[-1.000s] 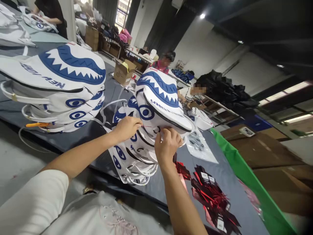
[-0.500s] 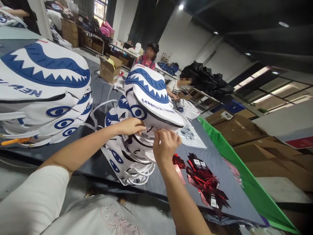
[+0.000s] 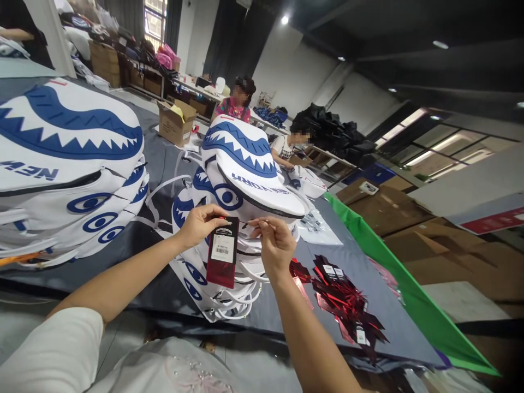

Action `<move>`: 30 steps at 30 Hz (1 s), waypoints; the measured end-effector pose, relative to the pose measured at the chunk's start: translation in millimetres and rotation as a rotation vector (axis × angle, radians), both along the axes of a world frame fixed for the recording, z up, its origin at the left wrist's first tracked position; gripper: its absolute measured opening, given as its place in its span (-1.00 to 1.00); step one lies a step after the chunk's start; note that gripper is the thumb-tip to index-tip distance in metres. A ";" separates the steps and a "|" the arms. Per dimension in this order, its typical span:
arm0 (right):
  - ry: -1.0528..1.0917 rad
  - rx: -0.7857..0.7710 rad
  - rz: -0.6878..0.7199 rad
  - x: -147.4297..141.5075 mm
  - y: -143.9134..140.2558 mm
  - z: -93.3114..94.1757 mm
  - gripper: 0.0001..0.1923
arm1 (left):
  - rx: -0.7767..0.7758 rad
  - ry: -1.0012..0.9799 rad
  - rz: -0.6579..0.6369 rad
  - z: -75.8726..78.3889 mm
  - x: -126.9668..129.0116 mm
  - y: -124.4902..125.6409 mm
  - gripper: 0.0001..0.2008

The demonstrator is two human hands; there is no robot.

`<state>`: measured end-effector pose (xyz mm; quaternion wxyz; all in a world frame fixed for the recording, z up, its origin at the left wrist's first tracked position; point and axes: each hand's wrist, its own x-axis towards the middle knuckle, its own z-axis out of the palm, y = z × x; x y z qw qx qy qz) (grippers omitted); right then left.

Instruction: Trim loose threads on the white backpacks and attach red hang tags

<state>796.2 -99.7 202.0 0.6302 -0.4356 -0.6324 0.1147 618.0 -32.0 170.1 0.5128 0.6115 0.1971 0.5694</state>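
Observation:
My left hand (image 3: 201,224) pinches the top of a red-and-black hang tag (image 3: 220,274) with a white barcode label. The tag hangs in front of a white bag (image 3: 250,148) printed with blue shark teeth and an eye. That bag lies on top of a stack of similar white bags (image 3: 213,292). Beside the bag's lower edge, to the right of the tag, my right hand (image 3: 277,243) is closed with thumb and fingertips together. Whatever lies between those fingertips is too small to make out.
To the left stands another stack of white shark bags (image 3: 94,180). Red-and-black tags (image 3: 339,300) lie in a pile on the dark table, near a clear plastic bag (image 3: 321,226). An open carton (image 3: 176,123) stands behind. Two people work beyond; green cloth (image 3: 393,273) borders the right.
The hang tag now shows below my left hand, which has shifted left. My right hand has stayed near the bag's edge, and a gap between the hands has widened.

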 end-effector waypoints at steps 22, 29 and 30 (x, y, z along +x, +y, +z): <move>-0.505 -0.229 0.052 5.2 -11.5 32.5 -0.88 | 0.357 0.314 0.054 12.9 4.6 -7.3 -0.85; -0.745 -0.116 0.012 3.5 -11.0 26.1 -0.83 | 0.590 0.502 0.165 9.0 0.6 -9.9 -0.77; -0.759 -0.113 0.005 3.6 -10.8 25.4 -0.83 | 0.595 0.514 0.170 8.3 0.9 -9.8 -0.76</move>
